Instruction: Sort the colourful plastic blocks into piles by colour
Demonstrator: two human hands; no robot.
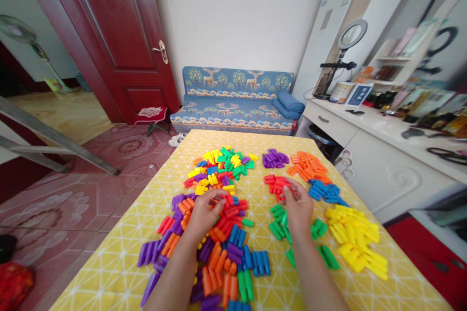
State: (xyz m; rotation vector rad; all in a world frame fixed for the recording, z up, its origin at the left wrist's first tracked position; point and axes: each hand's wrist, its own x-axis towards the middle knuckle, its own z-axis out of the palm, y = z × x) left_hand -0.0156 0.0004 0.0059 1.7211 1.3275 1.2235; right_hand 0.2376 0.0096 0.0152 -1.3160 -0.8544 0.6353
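Observation:
My left hand point(206, 215) is over the large mixed heap of plastic building blocks on the left. Its thumb and index finger pinch a red block point(229, 199). My right hand point(299, 206) reaches to the edge of a small pile of red blocks point(274, 183), fingers curled and tips closed on a red block there, partly hidden by the fingers. Green blocks point(278, 223) lie around and under the right wrist. Orange blocks point(215, 257), purple blocks point(149, 252) and blue blocks point(260, 263) are mixed around the left forearm.
Single-colour piles of purple point(275, 158), orange point(308, 167), blue point(324, 191) and yellow blocks point(352, 233) lie on the right of the yellow tablecloth point(120, 257). A blue sofa point(233, 107) stands beyond the table, a white dresser point(365, 141) to the right.

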